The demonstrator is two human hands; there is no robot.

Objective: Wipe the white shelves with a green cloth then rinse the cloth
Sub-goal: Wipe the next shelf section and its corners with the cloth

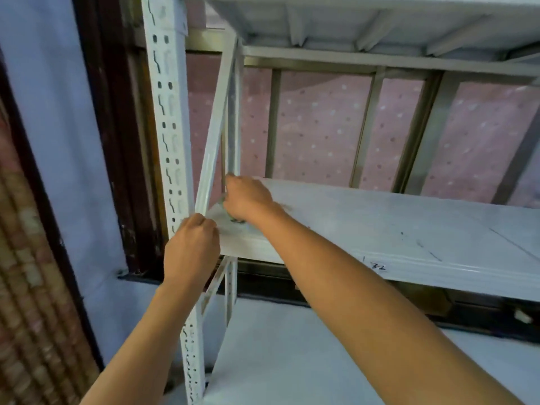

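Leftmost, past the dark window frame (117, 141), stood the shelving's perforated upright post (169, 112). The left hand (190, 247) was curled around it where it met the front corner of the middle shelf (380, 229); its fingertips were hidden behind the knuckles, so it looked like a steadying grip.

Just to the right and farther in, the right hand (248, 200) was bunched down on the green cloth (237, 220). The cloth showed only as slivers under the palm, pressed onto the shelf's left end beside the diagonal brace (214, 127).

From there the white board ran long and level to the right, with the cloth at its extreme left. Nearly all the surface yet to be covered therefore lay rightward of the grip, along the shelf's long axis. Faint dark marks (420, 244) showed further along, well apart from the cloth.

The right hand was the one on the cloth, and judging by its reach the natural stroke was a pull toward the right. The upper shelf (350, 19) and lower shelf (292, 346) waited above and below.
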